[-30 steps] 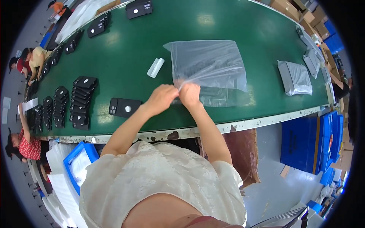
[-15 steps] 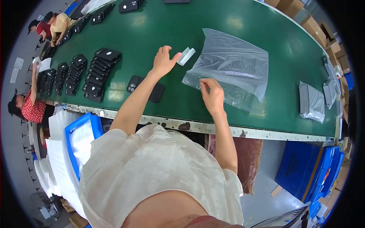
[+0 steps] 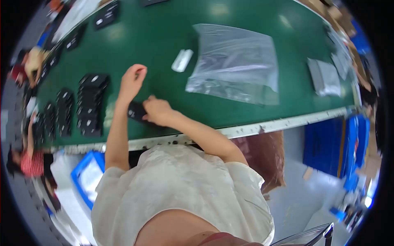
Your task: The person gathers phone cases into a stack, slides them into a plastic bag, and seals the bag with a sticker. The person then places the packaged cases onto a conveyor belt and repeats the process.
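Note:
My right hand (image 3: 160,112) reaches across to the left, its fingers and thumb gripping a black phone case (image 3: 136,111) that lies flat near the table's front edge. Part of the case is hidden beneath this hand. Just above and to the left hovers my left hand (image 3: 133,82), loosely curled with fingers and thumb apart and nothing visible in it. A clear plastic bag (image 3: 238,61) lies flat on the green table (image 3: 164,37). Beside the bag's left edge rests a small folded piece of whitish plastic (image 3: 182,60).
Overlapping rows of black phone cases (image 3: 90,106) line the left side. A filled plastic packet (image 3: 324,77) sits at the right. Blue boxes (image 3: 324,147) stand below the table. Other people, one in a red patterned top (image 3: 32,164), are at the far left.
My right hand has left the clear bag's edge and crossed left to the phone case. My left hand has drawn back from the folded plastic. The camera view has turned.

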Motion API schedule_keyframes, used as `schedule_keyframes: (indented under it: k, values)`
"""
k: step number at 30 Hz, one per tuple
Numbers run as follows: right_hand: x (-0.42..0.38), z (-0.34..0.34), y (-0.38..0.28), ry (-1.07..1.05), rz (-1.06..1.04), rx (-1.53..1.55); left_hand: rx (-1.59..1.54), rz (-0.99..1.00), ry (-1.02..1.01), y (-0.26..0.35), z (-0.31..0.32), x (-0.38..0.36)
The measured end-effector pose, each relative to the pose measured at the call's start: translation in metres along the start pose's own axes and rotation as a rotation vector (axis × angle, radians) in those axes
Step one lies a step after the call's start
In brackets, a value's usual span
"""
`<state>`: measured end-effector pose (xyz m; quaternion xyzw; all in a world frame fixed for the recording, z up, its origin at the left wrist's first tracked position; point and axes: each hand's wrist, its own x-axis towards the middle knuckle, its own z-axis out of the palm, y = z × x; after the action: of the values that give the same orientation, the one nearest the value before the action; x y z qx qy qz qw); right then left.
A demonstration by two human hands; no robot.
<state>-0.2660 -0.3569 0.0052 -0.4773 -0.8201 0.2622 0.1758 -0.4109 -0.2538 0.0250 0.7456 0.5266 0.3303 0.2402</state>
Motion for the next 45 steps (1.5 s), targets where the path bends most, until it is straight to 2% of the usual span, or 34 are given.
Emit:
schedule_keyframes:
  k: [1, 3, 5, 7, 9, 12, 14, 18, 21, 22, 23, 25, 26, 27, 29, 30, 33, 34, 37, 38, 39, 41, 42, 43, 45]
  values:
    - [-0.012, -0.006, 0.006, 0.015, -0.058, 0.122, -0.015, 0.056, 0.007, 0.023, -0.004, 0.010]
    - [-0.061, -0.073, 0.017, 0.269, -0.250, -0.039, -0.043, 0.120, 0.002, 0.053, -0.007, 0.029]
    - [-0.116, -0.130, 0.050, 0.522, -0.191, -0.248, -0.053, 0.153, 0.017, 0.071, -0.001, 0.043]
    - [-0.167, -0.152, 0.100, 0.680, 0.045, -0.323, -0.087, 0.206, -0.013, 0.090, 0.008, 0.055]
    - [-0.195, -0.155, 0.130, 0.768, 0.255, -0.628, -0.106, 0.239, -0.033, 0.104, 0.027, 0.064]
    - [-0.187, -0.142, 0.165, 0.776, 0.278, -0.632, -0.174, 0.335, -0.128, 0.131, 0.070, 0.079]
    - [-0.171, -0.148, 0.175, 0.793, 0.283, -0.632, -0.179, 0.346, -0.272, 0.157, 0.089, 0.087]
    - [-0.141, -0.159, 0.187, 0.916, 0.217, -0.676, -0.089, 0.535, -0.291, 0.177, 0.122, 0.127]
    - [-0.136, -0.151, 0.192, 1.039, 0.592, -0.531, -0.047, 0.585, -0.407, 0.183, 0.149, 0.165]
    - [-0.130, -0.146, 0.196, 1.039, 0.601, -0.531, -0.027, 0.608, -0.458, 0.184, 0.159, 0.172]
    - [-0.123, -0.137, 0.201, 1.162, 0.663, -0.281, -0.029, 0.608, -0.467, 0.184, 0.170, 0.173]
    - [-0.114, -0.124, 0.210, 1.372, 0.773, 0.242, 0.073, 0.837, -0.470, 0.185, 0.199, 0.167]
    - [-0.115, -0.122, 0.215, 1.370, 0.787, 0.242, 0.121, 0.951, -0.470, 0.184, 0.210, 0.164]
    - [-0.115, -0.123, 0.220, 1.318, 0.756, 0.126, 0.115, 0.949, -0.482, 0.189, 0.214, 0.159]
    - [-0.118, -0.121, 0.226, 1.199, 0.699, -0.092, 0.297, 1.002, -0.494, 0.193, 0.215, 0.140]
    - [-0.120, -0.125, 0.220, 1.190, 0.722, -0.086, 0.387, 1.026, -0.503, 0.195, 0.214, 0.131]
    - [-0.129, -0.149, 0.205, 0.884, 0.880, 0.148, 0.500, 1.006, -0.551, 0.200, 0.208, 0.134]
    - [-0.135, -0.148, 0.208, 0.873, 0.885, 0.149, 0.564, 1.000, -0.561, 0.199, 0.208, 0.137]
    - [-0.157, -0.150, 0.216, 0.778, 0.458, 0.216, 0.538, 1.016, -0.519, 0.187, 0.210, 0.149]
    - [-0.165, -0.152, 0.216, 0.774, 0.461, 0.222, 0.528, 1.028, -0.497, 0.184, 0.210, 0.151]
    - [-0.175, -0.157, 0.216, 0.699, 0.407, 0.103, 0.528, 1.025, -0.502, 0.181, 0.213, 0.151]
    - [-0.189, -0.169, 0.210, 0.544, 0.298, -0.131, 0.540, 1.195, -0.343, 0.172, 0.223, 0.147]
    - [-0.193, -0.173, 0.208, 0.542, 0.304, -0.126, 0.541, 1.279, -0.262, 0.170, 0.227, 0.142]
    - [-0.195, -0.177, 0.205, 0.476, 0.323, -0.134, 0.537, 1.279, -0.270, 0.168, 0.231, 0.136]
    - [-0.198, -0.184, 0.205, 0.347, 0.356, -0.156, 0.825, 1.407, -0.078, 0.169, 0.242, 0.125]
